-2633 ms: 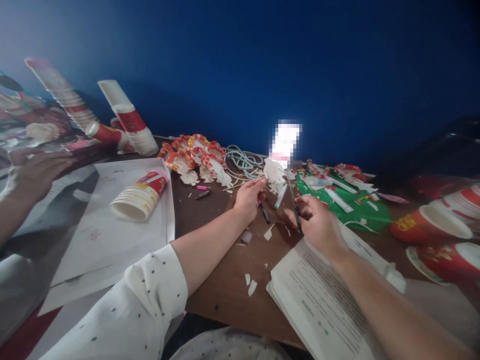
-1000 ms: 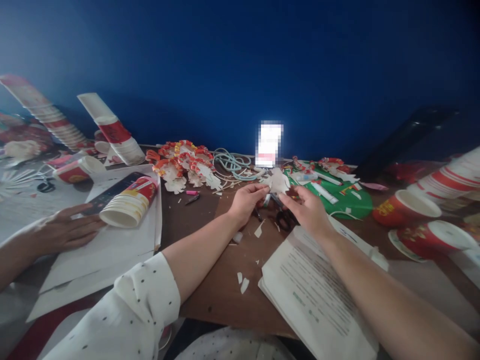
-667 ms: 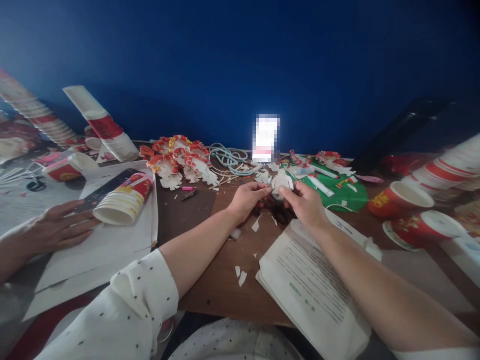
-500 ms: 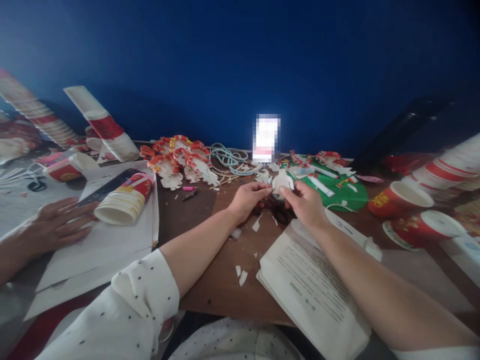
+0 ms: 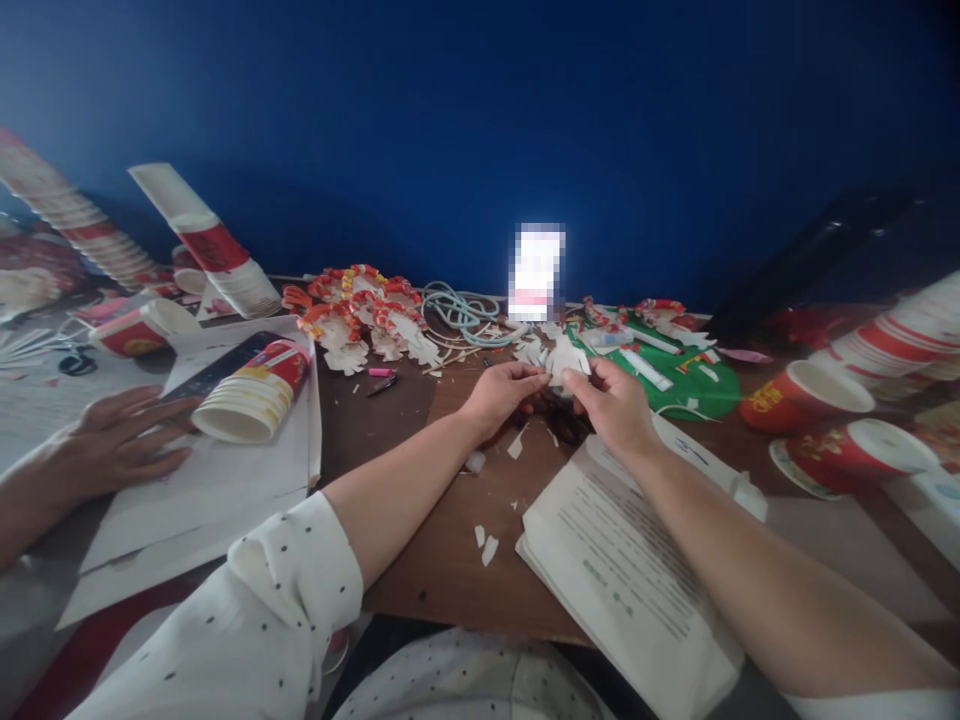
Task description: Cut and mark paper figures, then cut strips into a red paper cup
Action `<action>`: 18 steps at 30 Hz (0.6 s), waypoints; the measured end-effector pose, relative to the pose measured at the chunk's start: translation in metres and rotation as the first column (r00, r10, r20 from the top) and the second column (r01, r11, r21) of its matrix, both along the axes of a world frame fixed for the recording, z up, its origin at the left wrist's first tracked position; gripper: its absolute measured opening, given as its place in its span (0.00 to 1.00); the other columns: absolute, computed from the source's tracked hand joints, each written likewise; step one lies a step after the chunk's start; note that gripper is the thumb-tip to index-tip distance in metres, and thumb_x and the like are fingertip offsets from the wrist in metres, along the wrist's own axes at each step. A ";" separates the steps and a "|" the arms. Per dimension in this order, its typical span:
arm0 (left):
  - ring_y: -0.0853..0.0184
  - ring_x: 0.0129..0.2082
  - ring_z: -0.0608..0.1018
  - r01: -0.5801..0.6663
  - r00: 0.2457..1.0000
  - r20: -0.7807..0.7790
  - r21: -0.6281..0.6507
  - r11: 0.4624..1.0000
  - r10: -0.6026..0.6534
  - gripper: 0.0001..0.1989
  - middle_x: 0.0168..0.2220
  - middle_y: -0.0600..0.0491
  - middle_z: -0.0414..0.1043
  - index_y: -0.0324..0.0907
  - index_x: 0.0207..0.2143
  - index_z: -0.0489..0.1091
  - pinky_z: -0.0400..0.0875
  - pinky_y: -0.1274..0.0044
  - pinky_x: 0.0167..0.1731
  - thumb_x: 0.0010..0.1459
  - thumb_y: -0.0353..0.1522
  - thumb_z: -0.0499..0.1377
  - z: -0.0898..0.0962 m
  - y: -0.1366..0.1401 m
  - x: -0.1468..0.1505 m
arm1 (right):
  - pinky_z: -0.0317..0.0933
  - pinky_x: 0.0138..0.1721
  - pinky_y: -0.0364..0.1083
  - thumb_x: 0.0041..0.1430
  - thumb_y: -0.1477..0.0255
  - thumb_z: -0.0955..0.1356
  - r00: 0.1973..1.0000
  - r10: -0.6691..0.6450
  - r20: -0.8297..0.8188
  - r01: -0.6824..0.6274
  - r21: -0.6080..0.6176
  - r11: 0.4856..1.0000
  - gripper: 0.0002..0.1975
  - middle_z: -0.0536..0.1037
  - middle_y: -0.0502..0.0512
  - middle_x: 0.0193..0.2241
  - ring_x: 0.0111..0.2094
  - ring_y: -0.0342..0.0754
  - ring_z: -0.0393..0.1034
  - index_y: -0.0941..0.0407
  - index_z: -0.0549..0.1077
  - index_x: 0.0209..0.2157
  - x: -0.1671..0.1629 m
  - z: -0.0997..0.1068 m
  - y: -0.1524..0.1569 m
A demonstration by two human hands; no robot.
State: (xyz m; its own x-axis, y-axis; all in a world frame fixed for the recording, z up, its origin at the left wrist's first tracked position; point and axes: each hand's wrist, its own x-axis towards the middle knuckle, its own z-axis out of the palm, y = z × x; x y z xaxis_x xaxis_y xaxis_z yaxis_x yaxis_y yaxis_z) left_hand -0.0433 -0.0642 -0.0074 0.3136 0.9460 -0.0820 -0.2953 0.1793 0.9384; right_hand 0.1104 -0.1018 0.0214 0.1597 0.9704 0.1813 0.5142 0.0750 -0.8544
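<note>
White paper cut-out (image 5: 568, 357), jagged at its edge, was held above the middle of the brown table (image 5: 439, 575), pinched between two hands. Its left edge was gripped by the fingertips of the left hand (image 5: 499, 398), and its right side was clamped under the thumb of the right hand (image 5: 621, 408), the other fingers being tucked behind. Since both hands were closed on so thin a piece, a tear was judged the likeliest mishap: if the two sides were pulled apart, the strain would be gathered at the notches. Creasing, too, could be caused by the right thumb, which was pressed against the face.

Pale pieces (image 5: 530, 350) were seen just behind, near enough for edges to be caught together. Below the hands, a dark object (image 5: 568, 418) was half lost in shadow; whether it was scissors could not be told, but fingers could be nicked if a blade were met there. White scraps (image 5: 489, 549) were strewn between the forearms and could be swept off by a dragged sleeve. Printed sheets (image 5: 622, 560) were overhung by the right forearm and might be shifted by it. At the left, a co-worker's hand (image 5: 131, 440) was rested near nested paper cups (image 5: 259, 390), lying on their side, which could be set rolling by a nudge.
</note>
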 end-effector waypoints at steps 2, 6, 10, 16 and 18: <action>0.75 0.19 0.68 0.004 1.000 -0.017 -0.014 1.000 -0.004 0.11 0.21 0.55 0.69 0.38 0.27 0.73 0.59 0.81 0.19 0.43 0.35 0.68 0.001 0.000 0.000 | 0.57 0.23 0.42 0.54 0.59 0.67 1.000 -0.003 -0.012 0.003 -0.003 1.000 0.14 0.69 0.46 0.16 0.18 0.43 0.62 0.55 0.73 0.32 0.000 -0.001 0.000; 0.76 0.18 0.67 0.011 0.999 -0.032 -0.009 1.000 -0.011 0.12 0.22 0.55 0.69 0.37 0.29 0.73 0.59 0.81 0.19 0.44 0.36 0.68 -0.001 0.001 -0.001 | 0.56 0.22 0.42 0.54 0.59 0.67 0.999 -0.013 -0.031 0.013 -0.005 1.000 0.15 0.71 0.47 0.18 0.17 0.42 0.61 0.56 0.74 0.35 -0.001 0.000 0.001; 0.77 0.20 0.68 0.019 0.999 -0.043 0.012 1.000 -0.019 0.13 0.24 0.55 0.70 0.37 0.30 0.73 0.60 0.83 0.19 0.45 0.36 0.68 -0.002 0.002 -0.002 | 0.55 0.21 0.42 0.54 0.60 0.67 1.000 -0.014 -0.024 0.015 0.014 1.000 0.14 0.72 0.48 0.19 0.17 0.42 0.61 0.56 0.74 0.36 -0.002 0.000 0.000; 0.77 0.19 0.67 0.022 0.999 -0.041 -0.007 1.000 -0.023 0.10 0.22 0.56 0.69 0.37 0.30 0.72 0.60 0.83 0.19 0.47 0.33 0.66 0.000 0.002 -0.002 | 0.57 0.22 0.42 0.54 0.62 0.67 1.000 0.004 -0.027 -0.004 0.017 1.000 0.13 0.73 0.48 0.22 0.19 0.42 0.62 0.56 0.74 0.37 -0.004 0.000 -0.001; 0.77 0.19 0.67 0.020 0.999 -0.040 -0.009 1.000 -0.021 0.09 0.22 0.57 0.68 0.37 0.30 0.72 0.60 0.83 0.19 0.47 0.33 0.65 0.000 0.002 -0.002 | 0.57 0.23 0.42 0.54 0.63 0.67 0.999 0.017 -0.036 -0.016 0.013 1.000 0.13 0.74 0.48 0.23 0.20 0.42 0.63 0.56 0.74 0.38 -0.005 0.001 -0.002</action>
State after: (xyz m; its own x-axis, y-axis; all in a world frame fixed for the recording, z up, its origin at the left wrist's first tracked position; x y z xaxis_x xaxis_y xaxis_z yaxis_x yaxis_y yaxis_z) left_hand -0.0452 -0.0626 -0.0077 0.3292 0.9386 -0.1033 -0.2534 0.1932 0.9479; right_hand 0.1057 -0.1035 0.0222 0.1504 0.9705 0.1884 0.4815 0.0946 -0.8713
